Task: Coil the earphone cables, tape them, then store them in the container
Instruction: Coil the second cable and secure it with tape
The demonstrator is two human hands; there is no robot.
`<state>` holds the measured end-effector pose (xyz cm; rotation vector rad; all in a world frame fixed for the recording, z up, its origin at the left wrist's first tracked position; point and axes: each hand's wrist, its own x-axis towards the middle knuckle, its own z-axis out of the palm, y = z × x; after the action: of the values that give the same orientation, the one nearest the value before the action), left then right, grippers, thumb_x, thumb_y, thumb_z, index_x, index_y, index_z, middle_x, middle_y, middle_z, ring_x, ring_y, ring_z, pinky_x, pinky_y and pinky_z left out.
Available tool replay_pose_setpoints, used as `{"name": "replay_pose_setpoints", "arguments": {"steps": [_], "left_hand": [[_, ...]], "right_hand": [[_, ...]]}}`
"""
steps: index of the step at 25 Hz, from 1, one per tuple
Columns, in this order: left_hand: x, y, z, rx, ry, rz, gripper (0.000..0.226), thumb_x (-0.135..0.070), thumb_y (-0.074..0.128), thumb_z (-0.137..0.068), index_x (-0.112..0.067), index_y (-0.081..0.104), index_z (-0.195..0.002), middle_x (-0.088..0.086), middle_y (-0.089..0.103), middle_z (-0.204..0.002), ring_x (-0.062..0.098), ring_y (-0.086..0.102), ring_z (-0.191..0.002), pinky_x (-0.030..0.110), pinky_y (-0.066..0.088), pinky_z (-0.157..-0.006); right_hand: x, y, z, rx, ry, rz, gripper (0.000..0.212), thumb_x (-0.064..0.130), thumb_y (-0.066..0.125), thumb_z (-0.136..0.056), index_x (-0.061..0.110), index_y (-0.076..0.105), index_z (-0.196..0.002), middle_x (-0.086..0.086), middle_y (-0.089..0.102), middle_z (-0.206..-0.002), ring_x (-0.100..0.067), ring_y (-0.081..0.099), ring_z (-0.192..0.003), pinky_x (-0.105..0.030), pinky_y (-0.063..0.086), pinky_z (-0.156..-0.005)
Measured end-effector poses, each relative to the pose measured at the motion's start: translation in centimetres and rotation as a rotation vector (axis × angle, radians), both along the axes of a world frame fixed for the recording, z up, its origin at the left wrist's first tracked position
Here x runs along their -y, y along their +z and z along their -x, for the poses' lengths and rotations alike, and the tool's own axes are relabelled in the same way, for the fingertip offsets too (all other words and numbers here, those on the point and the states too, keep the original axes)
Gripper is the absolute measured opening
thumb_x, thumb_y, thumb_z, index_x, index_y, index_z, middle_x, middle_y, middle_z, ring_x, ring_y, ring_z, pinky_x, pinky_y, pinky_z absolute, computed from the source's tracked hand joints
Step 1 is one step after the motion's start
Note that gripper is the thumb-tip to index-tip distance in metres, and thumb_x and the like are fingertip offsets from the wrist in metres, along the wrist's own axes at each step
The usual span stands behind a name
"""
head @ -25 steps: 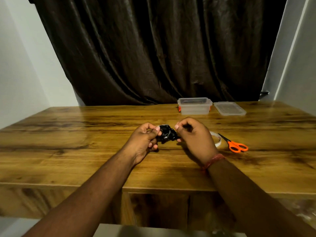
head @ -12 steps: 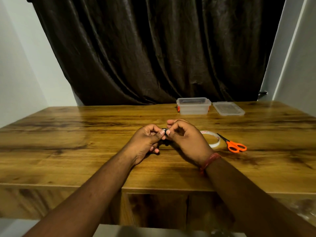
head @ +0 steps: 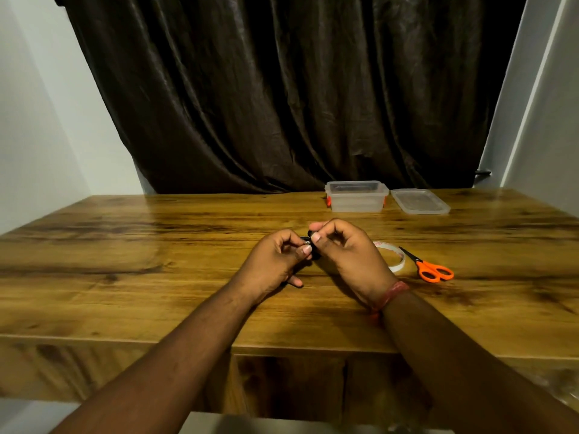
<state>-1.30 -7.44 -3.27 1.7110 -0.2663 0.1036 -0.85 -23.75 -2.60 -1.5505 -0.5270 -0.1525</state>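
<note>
Currently the glossy wood-grain table (head: pixel 156 277) carries an open translucent container (head: pixel 355 197) at the far edge, with its flat lid (head: pixel 419 202) beside it, then a tape roll (head: pixel 398 260) and orange-handled scissors (head: pixel 434 270). Between the left hand (head: pixel 275 261) and right hand (head: pixel 347 249), both pinching, sits the black earphone coil (head: pixel 308 238), mostly hidden; springy cable could unwind if either pinch slackens before, presumably, any tape adheres

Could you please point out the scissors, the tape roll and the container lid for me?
scissors (head: pixel 434 271): head view, on the orange handles.
tape roll (head: pixel 397 261): head view, on its visible right rim.
container lid (head: pixel 419 201): head view, on its flat top.
</note>
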Motion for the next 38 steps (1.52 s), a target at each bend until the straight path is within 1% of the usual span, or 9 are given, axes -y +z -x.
{"name": "replay_pose_setpoints", "arguments": {"steps": [6, 10, 15, 20, 25, 28, 30, 34, 38], "left_hand": [[0.3, 0.1, 0.3, 0.047, 0.001, 0.03, 0.009, -0.008, 0.061, -0.095, -0.015, 0.057, -0.1, 0.005, 0.067, -0.08, 0.027, 0.07, -0.087, 0.028, 0.053, -0.044], [0.4, 0.2, 0.5, 0.078, -0.018, -0.008, 0.003, -0.01, 0.06, -0.096, -0.013, 0.058, -0.097, 0.01, 0.067, -0.087, 0.029, 0.072, -0.089, 0.027, 0.053, -0.043], [0.5, 0.4, 0.7, 0.076, -0.037, -0.028, 0.008, -0.014, 0.053, -0.101, -0.01, 0.055, -0.094, 0.009, 0.063, -0.086, 0.0, 0.057, -0.047, 0.03, 0.053, -0.045], [0.1, 0.0, 0.1, 0.067, -0.009, -0.022, 0.009, -0.02, 0.057, -0.099, -0.015, 0.057, -0.091, 0.012, 0.07, -0.089, 0.018, 0.071, -0.074, 0.03, 0.053, -0.045], [-0.1, 0.3, 0.0, 0.028, -0.025, 0.092, 0.007, -0.012, 0.057, -0.098, -0.008, 0.054, -0.093, 0.005, 0.049, -0.058, 0.004, 0.041, -0.039, 0.026, 0.05, -0.04], [-0.2, 0.4, -0.1, 0.013, -0.021, 0.108, 0.007, -0.011, 0.059, -0.097, -0.008, 0.055, -0.091, 0.016, 0.049, -0.072, 0.005, 0.037, -0.039, 0.026, 0.05, -0.04], [-0.1, 0.4, 0.1, 0.004, -0.031, 0.105, 0.007, -0.009, 0.059, -0.097, -0.006, 0.055, -0.092, 0.017, 0.052, -0.074, 0.005, 0.037, -0.038, 0.026, 0.05, -0.04], [0.0, 0.5, 0.3, -0.009, -0.045, 0.113, 0.006, -0.008, 0.059, -0.096, -0.003, 0.055, -0.096, 0.006, 0.06, -0.073, 0.005, 0.04, -0.04, 0.025, 0.049, -0.038], [-0.1, 0.2, -0.1, -0.006, -0.029, 0.085, 0.007, -0.01, 0.061, -0.096, -0.007, 0.056, -0.093, 0.016, 0.059, -0.081, 0.012, 0.049, -0.048, 0.026, 0.049, -0.039]], "right_hand": [[-0.2, -0.7, -0.8, -0.089, -0.061, -0.061, 0.013, 0.011, 0.062, -0.094, 0.01, 0.062, -0.081, -0.003, 0.066, -0.113, -0.022, 0.064, -0.11, -0.046, 0.052, -0.099], [-0.2, -0.7, -0.8, -0.137, -0.064, -0.09, 0.013, 0.008, 0.061, -0.095, 0.008, 0.061, -0.082, -0.007, 0.065, -0.111, -0.028, 0.065, -0.11, -0.046, 0.054, -0.097], [-0.2, -0.7, -0.7, -0.126, -0.088, -0.055, 0.012, 0.01, 0.061, -0.095, 0.007, 0.061, -0.084, -0.007, 0.066, -0.108, -0.024, 0.066, -0.102, -0.038, 0.057, -0.091], [-0.1, -0.8, -0.7, -0.038, -0.135, 0.07, 0.011, 0.015, 0.062, -0.095, 0.006, 0.062, -0.088, -0.002, 0.067, -0.107, -0.022, 0.068, -0.1, -0.04, 0.057, -0.09], [0.2, -0.3, -0.5, -0.063, -0.206, -0.026, 0.013, 0.012, 0.061, -0.095, 0.006, 0.061, -0.084, -0.001, 0.066, -0.101, -0.018, 0.067, -0.096, -0.033, 0.061, -0.079], [0.9, 0.0, -0.3, 0.143, -0.483, 0.244, 0.006, 0.015, 0.065, -0.093, 0.015, 0.065, -0.087, 0.006, 0.064, -0.091, -0.005, 0.059, -0.084, -0.012, 0.048, -0.072], [0.8, 0.1, -0.1, 0.256, -0.524, 0.404, 0.005, 0.014, 0.064, -0.092, 0.018, 0.066, -0.09, 0.007, 0.06, -0.093, -0.003, 0.054, -0.085, -0.009, 0.041, -0.07], [-0.2, -0.1, 0.3, 0.422, -0.509, 0.594, 0.011, 0.013, 0.058, -0.094, 0.017, 0.067, -0.099, 0.003, 0.057, -0.101, -0.012, 0.054, -0.09, -0.025, 0.047, -0.078], [-0.8, 0.0, 0.5, 0.508, -0.52, 0.747, 0.015, 0.017, 0.054, -0.095, 0.016, 0.067, -0.102, -0.001, 0.056, -0.1, -0.017, 0.053, -0.094, -0.032, 0.048, -0.08]]}}
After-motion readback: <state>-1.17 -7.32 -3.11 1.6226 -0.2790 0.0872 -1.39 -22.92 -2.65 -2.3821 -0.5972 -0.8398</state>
